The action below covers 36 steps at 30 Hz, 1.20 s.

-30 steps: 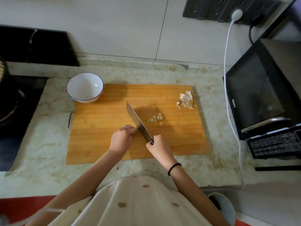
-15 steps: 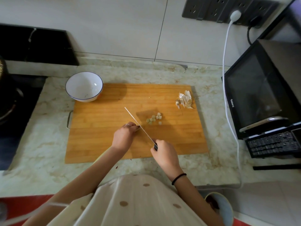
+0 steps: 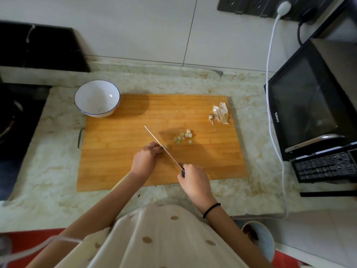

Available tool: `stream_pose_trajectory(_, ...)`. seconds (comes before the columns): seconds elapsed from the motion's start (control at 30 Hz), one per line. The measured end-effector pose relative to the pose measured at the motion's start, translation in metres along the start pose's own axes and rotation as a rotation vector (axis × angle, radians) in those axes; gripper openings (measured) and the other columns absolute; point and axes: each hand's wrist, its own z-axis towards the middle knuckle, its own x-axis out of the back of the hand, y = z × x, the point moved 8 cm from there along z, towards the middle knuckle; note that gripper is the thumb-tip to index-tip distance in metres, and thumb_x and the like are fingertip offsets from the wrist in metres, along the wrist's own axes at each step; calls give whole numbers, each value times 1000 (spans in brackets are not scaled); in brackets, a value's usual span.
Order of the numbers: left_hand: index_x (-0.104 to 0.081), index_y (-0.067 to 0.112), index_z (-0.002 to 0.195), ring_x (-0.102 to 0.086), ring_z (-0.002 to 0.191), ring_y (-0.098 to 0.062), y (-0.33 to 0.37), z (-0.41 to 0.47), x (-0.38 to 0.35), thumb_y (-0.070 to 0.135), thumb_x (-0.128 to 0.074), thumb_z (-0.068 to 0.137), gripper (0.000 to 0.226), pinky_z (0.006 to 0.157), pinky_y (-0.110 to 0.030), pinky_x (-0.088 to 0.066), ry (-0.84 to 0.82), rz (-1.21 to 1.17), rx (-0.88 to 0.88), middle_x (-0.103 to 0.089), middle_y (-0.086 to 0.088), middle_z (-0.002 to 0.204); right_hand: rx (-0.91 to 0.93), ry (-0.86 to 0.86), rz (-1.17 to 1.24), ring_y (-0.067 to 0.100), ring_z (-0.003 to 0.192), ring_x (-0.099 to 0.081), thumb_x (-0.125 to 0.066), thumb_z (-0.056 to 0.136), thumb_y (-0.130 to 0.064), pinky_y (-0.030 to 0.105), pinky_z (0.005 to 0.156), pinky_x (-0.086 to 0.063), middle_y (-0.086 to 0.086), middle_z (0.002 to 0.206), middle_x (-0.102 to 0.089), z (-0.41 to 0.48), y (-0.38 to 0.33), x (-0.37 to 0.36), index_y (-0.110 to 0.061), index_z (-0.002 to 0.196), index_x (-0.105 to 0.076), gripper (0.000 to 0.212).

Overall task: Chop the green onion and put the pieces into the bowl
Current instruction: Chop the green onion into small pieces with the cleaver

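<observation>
Gripping the kitchen knife (image 3: 156,139) by its dark handle, your right hand (image 3: 194,180) was curled fully round it above the near part of the bamboo cutting board (image 3: 202,161). The blade showed edge-on as a thin line slanting away from you toward the far left. Your left hand (image 3: 145,158) sat just to the left of the blade, its fingers bent under and holding down the green onion (image 3: 164,147). Only a short pale stub of it poked out on the right side of the blade, and the hand hid the rest, so you could not tell whether the edge had reached the board. You wore a ring (image 3: 148,145) on that hand and a black hair tie (image 3: 211,209) on your right wrist. The chopped pieces (image 3: 182,137) lay in a small loose cluster on the board, just beyond and to the right of the blade, apart from both hands. The white bowl (image 3: 97,80) with its blue rim stood at the board's far left corner, well apart from those pieces. A little heap of papery garlic skins (image 3: 220,113) lay near the far right corner of the board. The board rested on a marbled countertop (image 3: 48,151), with a black Galanz microwave (image 3: 309,105) off to your right and a white cable (image 3: 270,74) running up to the wall socket strip (image 3: 251,4).
</observation>
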Motion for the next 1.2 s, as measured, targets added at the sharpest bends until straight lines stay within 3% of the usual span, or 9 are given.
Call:
stream_pose_trajectory(0.2, -73, 16, 91, -65, 76, -29, -2, 2, -2, 2, -67, 75, 22, 51, -28, -48, 9, -4, 14, -67, -2, 98, -32, -30, 18, 19, 61, -46, -47, 93, -15, 19, 42, -22, -4, 63, -45, 3, -6, -4, -11, 93, -62, 15)
stream_pose_trajectory(0.27, -73, 14, 90, -65, 74, -29, -2, 3, -2, 0, -67, 73, 23, 49, -30, -50, 13, -10, 13, -67, -4, 96, -53, -55, 26, 19, 58, -45, -46, 93, -15, 20, 42, -22, -7, 58, -37, 6, -7, -6, -14, 77, -51, 17)
stream_pose_trajectory(0.33, -73, 12, 90, -65, 70, -30, 0, 4, -2, -3, -67, 72, 24, 48, -34, -52, 12, 2, 12, -67, -6, 93, -86, -76, 44, 14, 50, -38, -47, 93, -14, 21, 42, -21, -7, 56, -34, 9, -5, -9, -16, 62, -35, 33)
stream_pose_trajectory(0.43, -74, 11, 92, -65, 66, -31, 3, 6, -1, -7, -66, 70, 29, 46, -32, -49, 11, 33, 20, -68, -8, 91, -108, -89, 57, 15, 50, -37, -48, 92, -14, 22, 42, -20, -6, 55, -34, 11, -7, -9, -21, 57, -26, 42)
stream_pose_trajectory(0.7, -74, 6, 88, -64, 67, -32, 4, 6, -1, -14, -60, 65, 33, 48, -33, -51, 9, 60, 33, -67, -11, 91, -113, -99, 142, 24, 61, -47, -49, 90, -13, 25, 42, -26, -3, 58, -39, 32, -17, -8, -18, 58, -32, 37)
stream_pose_trajectory(0.83, -73, 8, 89, -64, 67, -32, 5, 3, 2, -13, -62, 64, 35, 46, -34, -52, 9, 68, 7, -67, -11, 91, -102, -96, 178, 26, 63, -50, -50, 89, -12, 27, 49, -33, -2, 58, -40, 38, -21, -9, -13, 63, -40, 28)
stream_pose_trajectory(0.97, -73, 17, 88, -63, 62, -27, 9, -2, 6, -4, -67, 69, 29, 39, -29, -48, 19, 129, -8, -68, -3, 90, -116, -96, 211, 21, 52, -41, -50, 87, -11, 26, 42, -25, -1, 55, -36, 38, -13, -3, -16, 56, -32, 36)
stream_pose_trajectory(1.07, -72, 21, 89, -64, 71, -25, 8, -8, 9, 2, -72, 72, 26, 39, -29, -48, 36, 119, -41, -68, -1, 93, -138, -36, 172, 23, 54, -41, -50, 88, -11, 27, 41, -22, -1, 55, -37, 34, -3, 9, -17, 56, -32, 37)
stream_pose_trajectory(1.2, -70, 20, 103, -63, 80, -27, 6, -12, 7, -6, -65, 72, 40, 46, -30, -49, -2, 113, -58, -67, -2, 103, -133, 48, 213, 14, 45, -34, -50, 86, -10, 27, 41, -20, -1, 51, -34, 24, 7, 21, -16, 54, -29, 39)
